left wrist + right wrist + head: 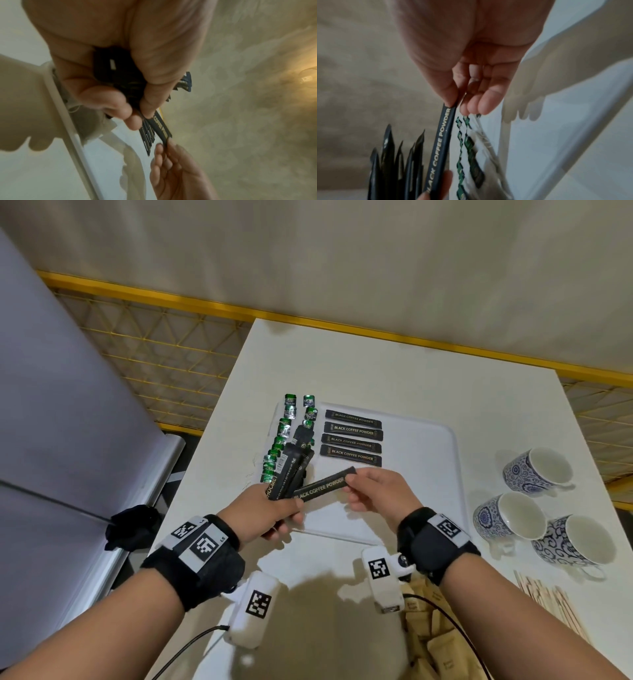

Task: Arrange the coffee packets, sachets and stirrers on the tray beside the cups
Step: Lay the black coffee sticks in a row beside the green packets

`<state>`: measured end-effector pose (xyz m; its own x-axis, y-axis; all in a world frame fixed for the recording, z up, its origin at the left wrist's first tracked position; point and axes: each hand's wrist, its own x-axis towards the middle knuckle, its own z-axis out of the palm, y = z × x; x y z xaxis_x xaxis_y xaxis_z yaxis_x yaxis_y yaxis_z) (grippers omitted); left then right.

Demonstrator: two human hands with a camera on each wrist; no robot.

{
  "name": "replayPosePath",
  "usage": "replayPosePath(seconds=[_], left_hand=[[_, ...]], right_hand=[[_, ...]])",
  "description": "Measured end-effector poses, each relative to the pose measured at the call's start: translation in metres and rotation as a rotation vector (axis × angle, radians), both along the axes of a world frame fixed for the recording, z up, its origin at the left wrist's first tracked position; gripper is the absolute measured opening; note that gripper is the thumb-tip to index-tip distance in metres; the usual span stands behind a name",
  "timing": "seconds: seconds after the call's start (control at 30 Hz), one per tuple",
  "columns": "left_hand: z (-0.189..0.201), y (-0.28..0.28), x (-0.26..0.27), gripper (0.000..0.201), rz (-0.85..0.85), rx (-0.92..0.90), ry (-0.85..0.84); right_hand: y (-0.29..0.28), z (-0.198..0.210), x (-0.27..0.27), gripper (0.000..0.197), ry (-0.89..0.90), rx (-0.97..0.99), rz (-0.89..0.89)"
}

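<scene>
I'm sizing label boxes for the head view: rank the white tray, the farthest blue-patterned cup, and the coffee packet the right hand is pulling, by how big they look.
1. White tray, clearly largest.
2. Farthest cup.
3. Coffee packet pinched by the right hand: longer than it is wide, though held nearer the camera, so it looks slightly enlarged.
</scene>
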<state>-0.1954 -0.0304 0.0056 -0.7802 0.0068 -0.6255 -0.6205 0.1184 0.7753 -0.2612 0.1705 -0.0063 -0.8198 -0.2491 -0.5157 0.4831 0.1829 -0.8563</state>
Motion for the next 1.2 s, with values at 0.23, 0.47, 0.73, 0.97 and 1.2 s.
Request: replayPosePath(seconds=[0.23, 0.47, 0.73, 0.97, 1.2], left_hand=[[0.0, -0.003, 0.001, 0.011, 0.076, -0.008, 0.007], [-0.001, 0.001, 0.001, 0.01, 0.124, -0.014, 0.028], [-0.004, -0.001, -0.003, 0.016, 0.096, -0.03, 0.019], [-0.008, -0.002, -0.004, 0.018, 0.085, -0.033, 0.008], [-0.012, -0.001, -0.005, 0.018, 0.075, -0.036, -0.005]], right_hand=[[0.018, -0.007, 0.021, 0.009, -0.056, 0.014, -0.031], [0.029, -0.008, 0.019, 0.012, -0.034, -0.025, -0.139], [0.038, -0.022, -0.02, 0.012, -0.101, 0.04, -0.415], [0.039, -0.029, -0.025, 0.015, 0.139, 0.5, -0.254], [0.021, -0.034, -0.033, 0.012, 0.403, 0.698, 0.155]])
